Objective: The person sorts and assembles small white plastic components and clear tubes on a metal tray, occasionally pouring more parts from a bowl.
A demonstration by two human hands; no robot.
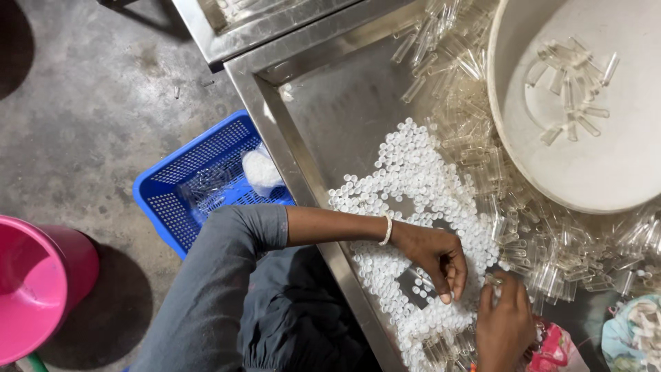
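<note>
Working low over the steel tray (323,124), we are keeping both hands close together above the spread of small white caps (413,186). Our left hand (435,256) is hanging with fingers curled down, tips pinching at something among the caps; what it is gripping we cannot tell, it is too small. Our right hand (505,324) is closing its fingertips on a clear plastic tube (493,279), holding it near the left fingers, likely so a cap can meet its open end.

Loose clear tubes (551,241) are lying heaped just right of the caps, within easy reach of the right hand. A large white basin (523,138) is resting on the tray beyond that heap, holding a few tubes, apparently kept apart from the rest.

Further out, a blue perforated basket (165,200) is sitting on the concrete floor (76,103) beside the tray, with a clear bag inside. A pink bucket (34,289) is standing at far left.
</note>
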